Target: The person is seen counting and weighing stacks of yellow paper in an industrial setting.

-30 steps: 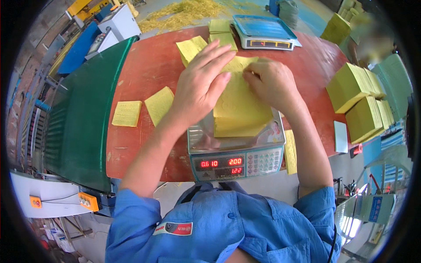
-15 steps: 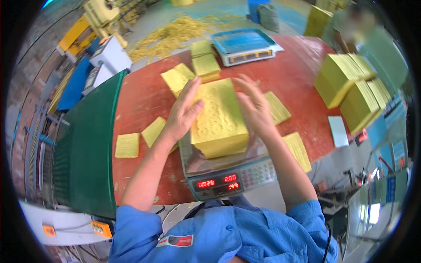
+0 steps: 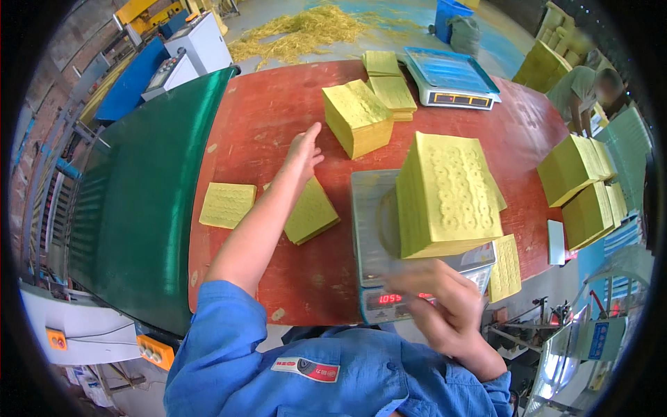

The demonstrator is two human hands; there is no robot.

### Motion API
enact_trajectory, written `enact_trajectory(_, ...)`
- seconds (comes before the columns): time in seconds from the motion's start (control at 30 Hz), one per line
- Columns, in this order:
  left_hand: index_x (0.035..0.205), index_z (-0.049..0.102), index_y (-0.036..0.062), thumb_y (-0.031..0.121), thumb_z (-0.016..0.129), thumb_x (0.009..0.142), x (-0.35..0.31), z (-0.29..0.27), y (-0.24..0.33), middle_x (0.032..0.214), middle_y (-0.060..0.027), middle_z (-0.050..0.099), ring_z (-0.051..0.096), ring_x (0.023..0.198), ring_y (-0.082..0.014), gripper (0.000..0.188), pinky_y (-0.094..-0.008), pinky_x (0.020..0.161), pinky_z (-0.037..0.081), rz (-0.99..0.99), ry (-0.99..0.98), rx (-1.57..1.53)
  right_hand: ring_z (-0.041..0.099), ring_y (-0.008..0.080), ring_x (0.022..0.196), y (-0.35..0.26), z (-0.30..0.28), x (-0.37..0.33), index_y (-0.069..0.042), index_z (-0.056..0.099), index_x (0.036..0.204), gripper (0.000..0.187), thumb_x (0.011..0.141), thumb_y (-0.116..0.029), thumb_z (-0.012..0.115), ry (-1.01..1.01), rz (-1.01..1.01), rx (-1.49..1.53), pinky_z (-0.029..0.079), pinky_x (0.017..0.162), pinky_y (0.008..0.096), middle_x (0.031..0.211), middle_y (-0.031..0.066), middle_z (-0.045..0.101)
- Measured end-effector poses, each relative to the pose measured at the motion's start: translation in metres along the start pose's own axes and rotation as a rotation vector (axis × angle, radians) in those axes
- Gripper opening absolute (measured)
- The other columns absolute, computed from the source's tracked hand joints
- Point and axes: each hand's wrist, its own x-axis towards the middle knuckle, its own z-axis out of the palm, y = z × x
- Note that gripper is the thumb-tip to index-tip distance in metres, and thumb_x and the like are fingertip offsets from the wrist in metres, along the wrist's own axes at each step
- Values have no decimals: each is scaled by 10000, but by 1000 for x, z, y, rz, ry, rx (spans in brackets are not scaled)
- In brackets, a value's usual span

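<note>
A tall stack of yellow embossed paper sheets (image 3: 455, 191) stands on the right part of the digital scale (image 3: 370, 222), with neither hand on it. My left hand (image 3: 304, 154) reaches out over the red table, fingers stretched and holding nothing. Just right of its fingertips is a shorter block of yellow paper (image 3: 358, 124), apart from them. My right hand (image 3: 445, 306) hovers before the scale's lit red display, in front of the tall stack. Motion smears its fingers, so whether they hold anything is unclear.
Smaller yellow sheet piles lie on the red table (image 3: 257, 104), one (image 3: 309, 212) below my left forearm. A second scale (image 3: 455, 80) with a blue pan stands at the back. More paper stacks (image 3: 575, 170) stand at the right, near another person (image 3: 583, 90).
My hands have come off the tall stack. The left has swung out toward the shorter block, and the right has drawn back to the scale's display. The view has shifted.
</note>
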Motion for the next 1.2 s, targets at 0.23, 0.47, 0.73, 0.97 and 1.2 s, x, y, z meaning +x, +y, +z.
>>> enact_trajectory(0.23, 1484, 265, -39, 566, 680, 850, -2, 17, 10, 1480, -258, 334, 400, 1335, -382, 970, -508, 1071, 394, -311, -21, -114, 659, 163, 873, 89, 106, 124, 23, 613, 1177, 287, 901, -54, 617, 174, 203, -157, 524, 780, 303, 975, 120, 692)
enact_trajectory(0.47, 1480, 274, -46, 466, 733, 848, 29, -22, -30, 1467, -264, 333, 440, 1278, -365, 934, -455, 1091, 368, -216, -410, -318, 692, 182, 835, 154, 98, 176, -3, 698, 1051, 203, 886, -102, 633, 369, 371, -343, 537, 765, 306, 910, 146, 723)
enact_trajectory(0.73, 1540, 136, 3, 506, 762, 808, 31, -3, -2, 1591, -255, 90, 149, 1461, -428, 1087, -494, 1171, 234, -268, -271, -227, 502, 325, 1272, 237, 84, 245, 6, 540, 1282, 483, 874, -237, 629, 680, 392, -995, 394, 1053, 452, 1357, 172, 548)
enact_trajectory(0.97, 1450, 413, 118, 631, 757, 743, 68, 13, 13, 1466, -133, 408, 363, 1320, -305, 939, -560, 1012, 367, -259, -262, -51, 646, 328, 1065, 307, 28, 245, 47, 673, 1099, 629, 899, -525, 506, 440, 1195, -711, 467, 959, 447, 1162, 218, 669)
enact_trajectory(1.2, 1322, 535, 7, 511, 712, 849, 116, -42, 44, 1213, -133, 644, 629, 1058, -253, 713, -410, 896, 506, -151, -321, -215, 689, 325, 928, 318, 84, 278, 42, 696, 1076, 775, 867, -680, 507, 164, 1185, -342, 551, 702, 408, 996, 228, 697)
